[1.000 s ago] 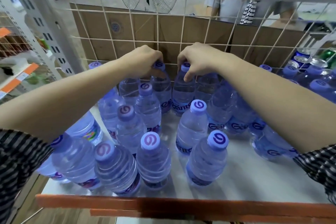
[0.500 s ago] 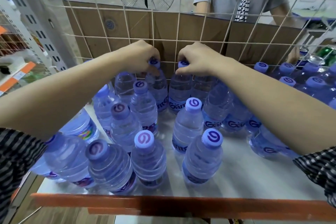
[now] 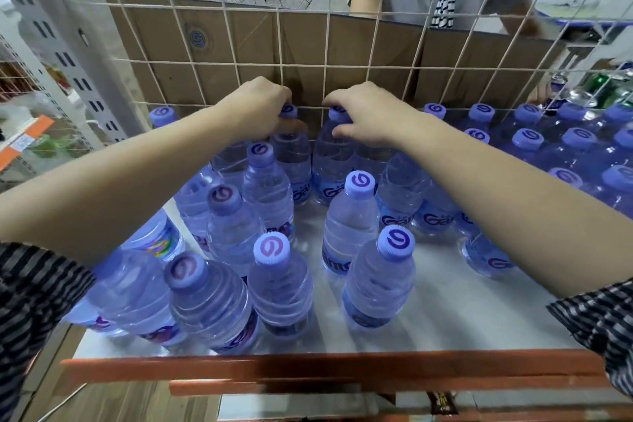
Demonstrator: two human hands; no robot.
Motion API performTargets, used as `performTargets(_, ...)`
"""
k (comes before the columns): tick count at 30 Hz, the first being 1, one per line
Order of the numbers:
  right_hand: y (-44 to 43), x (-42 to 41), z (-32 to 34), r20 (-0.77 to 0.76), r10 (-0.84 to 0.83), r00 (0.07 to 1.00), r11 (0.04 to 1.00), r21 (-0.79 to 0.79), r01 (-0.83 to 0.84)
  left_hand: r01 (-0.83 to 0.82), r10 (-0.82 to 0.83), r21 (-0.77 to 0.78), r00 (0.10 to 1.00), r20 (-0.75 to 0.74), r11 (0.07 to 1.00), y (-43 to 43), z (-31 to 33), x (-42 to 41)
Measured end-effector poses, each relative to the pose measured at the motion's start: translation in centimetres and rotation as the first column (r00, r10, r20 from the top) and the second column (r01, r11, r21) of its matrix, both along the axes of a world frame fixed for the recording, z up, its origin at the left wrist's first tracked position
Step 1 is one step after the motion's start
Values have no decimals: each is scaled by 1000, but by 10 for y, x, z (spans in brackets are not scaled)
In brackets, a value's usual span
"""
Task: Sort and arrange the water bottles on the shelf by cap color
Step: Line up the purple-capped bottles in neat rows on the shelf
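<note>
White shelf (image 3: pixel 445 319), wire mesh (image 3: pixel 325 65) behind it; your left hand (image 3: pixel 260 106) and right hand (image 3: pixel 370 113) are still at the back row, fingers (image 3: pixel 342 98) curled round the caps of two upright bottles, left bottle (image 3: pixel 291 158) and right bottle (image 3: pixel 330 161) side by side; since a second ago they've barely shifted, perhaps a touch nearer the mesh, so this pair looks nearly placed; count: two gripped, seven more caps in the near cluster (image 3: pixel 359 183), at least eight in the packed block (image 3: pixel 527 139) to your right; others hide under your arms.
</note>
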State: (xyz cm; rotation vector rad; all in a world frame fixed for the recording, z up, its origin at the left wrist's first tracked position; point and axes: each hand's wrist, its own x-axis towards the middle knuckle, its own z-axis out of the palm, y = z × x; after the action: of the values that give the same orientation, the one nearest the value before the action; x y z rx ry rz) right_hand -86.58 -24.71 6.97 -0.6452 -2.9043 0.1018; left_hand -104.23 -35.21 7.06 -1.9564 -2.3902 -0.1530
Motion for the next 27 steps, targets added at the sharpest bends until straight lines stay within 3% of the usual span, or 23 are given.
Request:
performTargets(3,-10,17,6,-49,2,999,1000,-8,-2,23,-26,-48,998,-65,999,-10,11,2)
performTargets(6,-25,41,15,-98,-5,995,1000,-18,3,104,-103,1,987,-121,995,-23,25,14)
performTargets(10,-59,86,21,-216,-2,976,988,-150,-31,308,-308,90,951,-12,947,-45,39,54)
performTargets(14,-94,128,15,-338,6,941,946,-304,-116,388,-386,-10,918,90,921,-65,35,100)
performTargets(17,-110,147,6,-296,43,954,927,-345,-149,358,-356,-49,933,55,932,-68,26,123)
performTargets(21,-124,155,-9,-193,14,981,969,-241,-61,264,-264,-5,965,6,965,-70,16,139)
performTargets(27,-104,173,6,-84,135,987,981,-130,-145,189,-189,66,982,-12,980,-73,15,155)
